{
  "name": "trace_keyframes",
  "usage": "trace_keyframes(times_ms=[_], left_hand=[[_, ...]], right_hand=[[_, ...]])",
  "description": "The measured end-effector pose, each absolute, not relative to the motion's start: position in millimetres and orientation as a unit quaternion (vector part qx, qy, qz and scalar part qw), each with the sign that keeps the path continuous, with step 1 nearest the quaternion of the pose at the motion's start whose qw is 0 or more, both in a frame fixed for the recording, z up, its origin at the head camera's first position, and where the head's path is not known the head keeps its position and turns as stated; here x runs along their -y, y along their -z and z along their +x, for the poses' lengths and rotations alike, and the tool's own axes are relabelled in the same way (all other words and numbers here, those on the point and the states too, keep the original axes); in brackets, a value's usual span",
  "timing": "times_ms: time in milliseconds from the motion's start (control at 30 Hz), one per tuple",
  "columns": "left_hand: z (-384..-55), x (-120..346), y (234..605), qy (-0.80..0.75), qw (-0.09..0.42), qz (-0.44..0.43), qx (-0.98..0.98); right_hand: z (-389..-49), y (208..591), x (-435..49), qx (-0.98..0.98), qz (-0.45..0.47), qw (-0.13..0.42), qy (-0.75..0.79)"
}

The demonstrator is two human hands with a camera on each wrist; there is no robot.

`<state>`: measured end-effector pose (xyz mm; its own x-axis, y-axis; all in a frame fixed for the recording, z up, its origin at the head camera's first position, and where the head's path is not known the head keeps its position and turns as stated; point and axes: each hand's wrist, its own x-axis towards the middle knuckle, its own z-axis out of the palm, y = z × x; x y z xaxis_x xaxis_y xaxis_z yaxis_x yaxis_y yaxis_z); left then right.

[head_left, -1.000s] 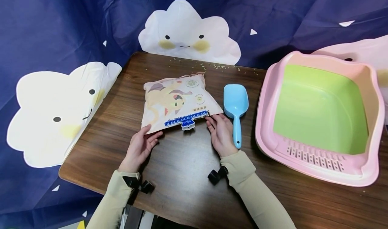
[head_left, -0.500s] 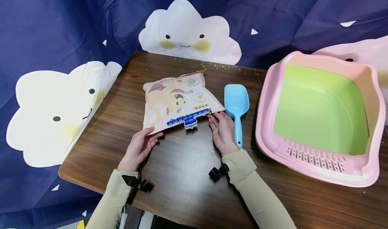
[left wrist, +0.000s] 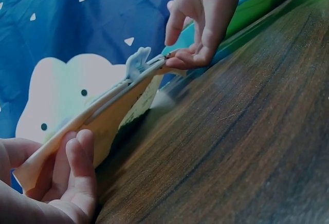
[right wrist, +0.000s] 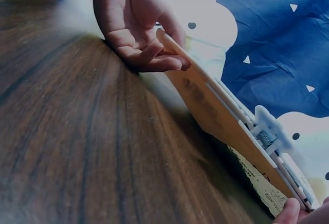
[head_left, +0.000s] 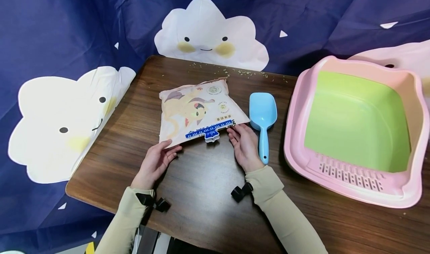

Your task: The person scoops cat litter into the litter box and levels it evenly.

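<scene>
A pale bag of cat litter [head_left: 191, 106], printed with an upside-down cartoon cat, has its near edge lifted off the table. Across that edge sits a blue sealing clip [head_left: 211, 130]; its spring shows in the right wrist view. My left hand [head_left: 154, 165] pinches the bag's near left corner, thumb above and fingers beneath. At the near right corner, my right hand [head_left: 246, 147] holds the bag with its fingers under the edge. The left wrist view shows the bag's underside [left wrist: 110, 126] raised in a slant. Beside my right hand lies a light-blue scoop [head_left: 263, 112].
To the right stands a pink litter box [head_left: 293, 130] with a green inside and a slotted front ledge. Pale crumbs [head_left: 245, 74] are scattered along the far edge of the dark wooden table [head_left: 201, 194]. A blue cloth with clouds [head_left: 208, 33] hangs behind.
Over the last second the bag's near edge has shifted slightly right and upward in the head view, both hands holding it. The scoop and litter box stay put.
</scene>
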<state>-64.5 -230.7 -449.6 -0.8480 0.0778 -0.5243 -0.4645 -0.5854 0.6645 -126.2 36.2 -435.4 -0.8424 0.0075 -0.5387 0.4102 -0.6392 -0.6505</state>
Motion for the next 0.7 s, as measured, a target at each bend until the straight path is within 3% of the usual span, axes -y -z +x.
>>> trace_keyframes(times_ms=[700], left_hand=[[-65.7,232.2,448.6,-0.864,0.169,-0.225,-0.417]], right_hand=[[-110.6,436.2,-19.0,-0.505,0.14,0.268,0.809]])
